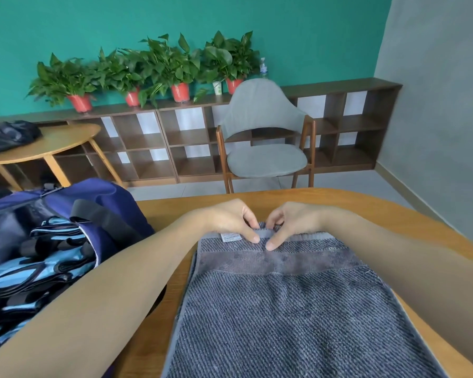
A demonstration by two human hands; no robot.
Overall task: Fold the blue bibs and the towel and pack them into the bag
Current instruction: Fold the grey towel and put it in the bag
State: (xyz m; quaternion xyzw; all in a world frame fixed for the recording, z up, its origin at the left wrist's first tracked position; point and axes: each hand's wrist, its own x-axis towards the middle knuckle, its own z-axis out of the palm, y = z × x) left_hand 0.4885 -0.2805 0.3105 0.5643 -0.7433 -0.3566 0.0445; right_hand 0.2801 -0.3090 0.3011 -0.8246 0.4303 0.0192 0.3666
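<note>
A grey-blue ribbed towel (284,309) lies flat on the wooden table (380,208), stretching from the near edge toward the far side. My left hand (230,219) and my right hand (290,222) meet at the middle of its far hem, fingers pinching that edge beside a small white label. At the left stands an open navy bag (107,197) with a black strap. Blue bibs (47,257) with black trim lie stacked inside it.
A grey chair (262,137) stands beyond the table's far edge. Behind it runs a low brown shelf (153,143) with several potted plants on top. A second round table (52,140) with a dark bag is at the far left.
</note>
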